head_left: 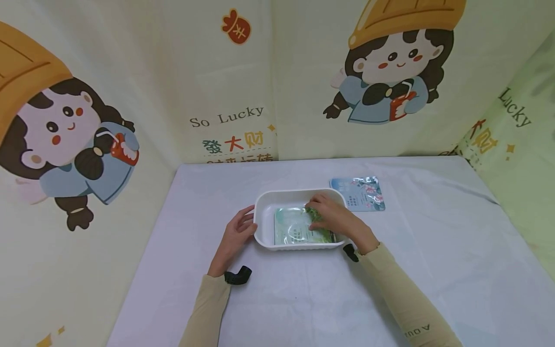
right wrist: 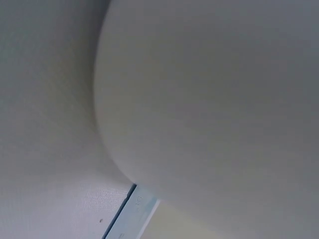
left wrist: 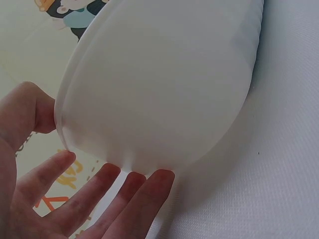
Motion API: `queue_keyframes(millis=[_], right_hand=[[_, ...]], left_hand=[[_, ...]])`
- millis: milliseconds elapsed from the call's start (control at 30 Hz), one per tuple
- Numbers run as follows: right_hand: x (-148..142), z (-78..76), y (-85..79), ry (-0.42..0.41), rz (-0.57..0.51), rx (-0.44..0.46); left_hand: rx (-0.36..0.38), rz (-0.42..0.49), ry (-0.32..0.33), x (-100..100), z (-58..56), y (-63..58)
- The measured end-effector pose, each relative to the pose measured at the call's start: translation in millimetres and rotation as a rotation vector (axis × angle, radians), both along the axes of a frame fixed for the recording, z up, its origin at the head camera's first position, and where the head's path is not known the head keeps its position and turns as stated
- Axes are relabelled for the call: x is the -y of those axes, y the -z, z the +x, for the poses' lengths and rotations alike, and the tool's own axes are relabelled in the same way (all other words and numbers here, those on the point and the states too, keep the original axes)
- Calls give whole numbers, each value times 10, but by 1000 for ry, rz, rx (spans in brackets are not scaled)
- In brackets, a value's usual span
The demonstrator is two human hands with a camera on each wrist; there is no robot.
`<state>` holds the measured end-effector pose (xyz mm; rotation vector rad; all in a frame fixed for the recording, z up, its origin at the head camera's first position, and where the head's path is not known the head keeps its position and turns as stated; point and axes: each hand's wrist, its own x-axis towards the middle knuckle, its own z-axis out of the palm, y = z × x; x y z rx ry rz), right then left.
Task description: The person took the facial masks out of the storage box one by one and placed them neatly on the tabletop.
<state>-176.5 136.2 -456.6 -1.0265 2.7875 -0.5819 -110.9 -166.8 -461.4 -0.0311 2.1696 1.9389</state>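
A white plastic basin (head_left: pixel 265 218) stands on the table, its outer wall filling much of both wrist views. Inside it lies a flat pale green sachet (head_left: pixel 289 226) with printed lettering and leaves. My left hand (head_left: pixel 234 238) is at the basin's left end; in the left wrist view the thumb meets the rim and fairly straight fingers (left wrist: pixel 157 186) touch the outer wall. Reaching in over the right side, my right hand (head_left: pixel 334 217) holds the sachet near its far right part, thumb on the face, fingers bent at the far edge. It partly covers the sachet; the right wrist view does not show it.
Behind the basin's right corner a blue flowered sachet (head_left: pixel 366 193) lies flat on the white-covered table (head_left: pixel 277 299). Printed cloth (head_left: pixel 303 140) with cartoon figures hangs behind and at the sides. A black strap piece (head_left: pixel 238 275) sits at the left wrist.
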Motion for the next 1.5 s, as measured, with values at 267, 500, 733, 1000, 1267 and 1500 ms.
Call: queue_keyframes(millis=[267, 500, 733, 1000, 1267, 1500], right_hand=[[17, -17, 10, 14, -15, 1], [6, -52, 2, 30, -13, 53], [-2, -78, -31, 29, -23, 117], [-19, -89, -69, 19, -102, 141], [-63, -151, -29, 19, -159, 94], [-118, -176, -60, -1, -256, 154]], left_hand=[[6, -4, -1, -1, -10, 23], [2, -5, -9, 41, -93, 269], [-26, -12, -23, 44, -89, 321], [-38, -17, -27, 35, -82, 317], [-25, -20, -18, 41, -80, 311], [-18, -32, 2, 3, -12, 78]])
